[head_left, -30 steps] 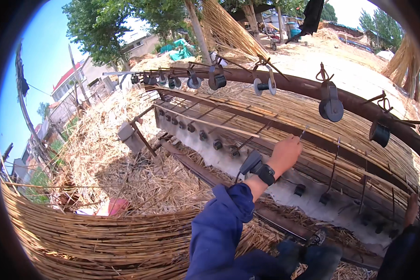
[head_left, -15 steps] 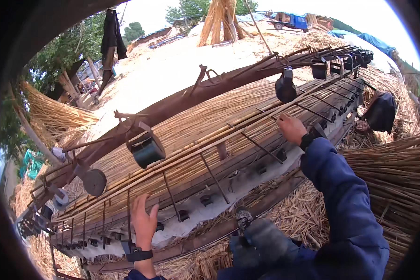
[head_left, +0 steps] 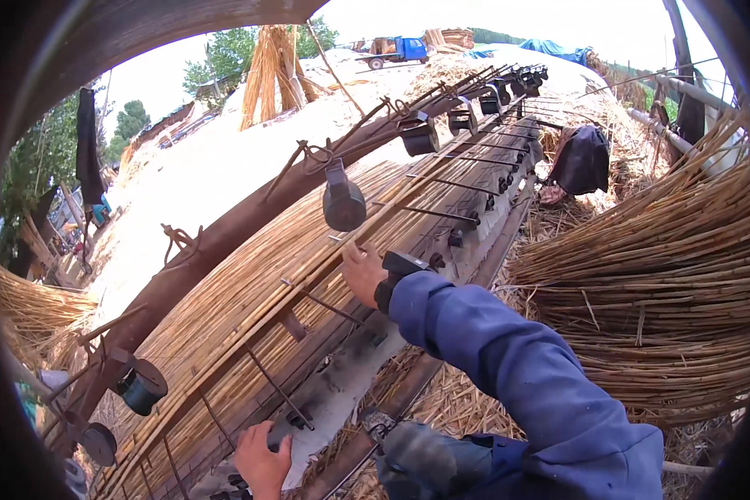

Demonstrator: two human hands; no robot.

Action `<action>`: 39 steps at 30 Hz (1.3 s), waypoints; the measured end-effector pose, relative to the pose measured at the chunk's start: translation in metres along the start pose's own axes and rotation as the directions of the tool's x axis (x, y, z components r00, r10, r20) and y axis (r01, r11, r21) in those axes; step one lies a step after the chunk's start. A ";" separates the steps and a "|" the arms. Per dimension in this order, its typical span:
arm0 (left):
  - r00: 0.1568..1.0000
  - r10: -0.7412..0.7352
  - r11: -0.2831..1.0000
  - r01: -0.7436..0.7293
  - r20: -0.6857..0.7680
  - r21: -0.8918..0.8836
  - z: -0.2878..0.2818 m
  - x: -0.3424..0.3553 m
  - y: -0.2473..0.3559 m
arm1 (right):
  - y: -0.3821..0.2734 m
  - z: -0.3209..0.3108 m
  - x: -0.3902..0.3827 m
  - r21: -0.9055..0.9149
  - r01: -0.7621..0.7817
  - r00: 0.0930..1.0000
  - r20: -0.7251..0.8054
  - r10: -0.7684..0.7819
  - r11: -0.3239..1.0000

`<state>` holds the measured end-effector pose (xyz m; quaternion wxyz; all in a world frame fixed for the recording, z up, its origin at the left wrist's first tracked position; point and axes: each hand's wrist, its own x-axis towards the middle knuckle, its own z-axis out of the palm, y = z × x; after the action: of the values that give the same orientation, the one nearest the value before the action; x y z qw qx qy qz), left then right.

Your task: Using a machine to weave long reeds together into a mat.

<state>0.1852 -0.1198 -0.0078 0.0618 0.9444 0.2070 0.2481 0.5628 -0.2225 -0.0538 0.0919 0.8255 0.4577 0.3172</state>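
A long weaving frame slants across in front of me, with reed stalks (head_left: pixel 250 258) laid along its metal rods (head_left: pixel 267 379). My right hand (head_left: pixel 362 273) reaches to the front edge of these stalks, its fingers bent over them and close together. Just beyond it, a dark round spool (head_left: pixel 344 202) hangs from the rusty beam (head_left: pixel 200 242). My left hand (head_left: pixel 262 460) is low in the picture, thumb and fingers apart, holding nothing. It is close to the lower end of a rod, and part of it is cut off by the lower edge.
More dark spools (head_left: pixel 417 133) hang along the beam. A large pile of cut reeds (head_left: pixel 650 292) lies at my right. A dark cloth bundle (head_left: pixel 580 160) stands by the frame's far end. Behind are an upright reed sheaf (head_left: pixel 271 75) and a blue truck (head_left: pixel 404 50).
My view has swung right, so the frame has shifted left and more of the reed pile shows. My right hand stays near the same spool. My left hand sits lower in the picture.
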 end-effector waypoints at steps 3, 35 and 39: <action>0.998 0.062 0.989 -0.063 0.013 0.134 -0.003 -0.001 0.003 | -0.028 0.001 0.006 0.251 -0.032 0.947 -0.302 0.109 0.968; 0.998 -0.065 0.996 0.066 0.024 -0.067 0.004 0.003 0.002 | -0.006 0.043 0.037 0.125 -0.035 0.797 0.602 0.047 -0.992; 0.989 -0.129 0.990 0.133 0.070 -0.056 0.003 0.001 0.003 | -0.014 0.041 0.042 0.132 0.078 0.796 0.589 0.141 -0.988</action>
<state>0.1884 -0.1224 -0.0090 0.1133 0.9340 0.2589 0.2184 0.5939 -0.1747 -0.0739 -0.9026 0.2541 0.0691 -0.3406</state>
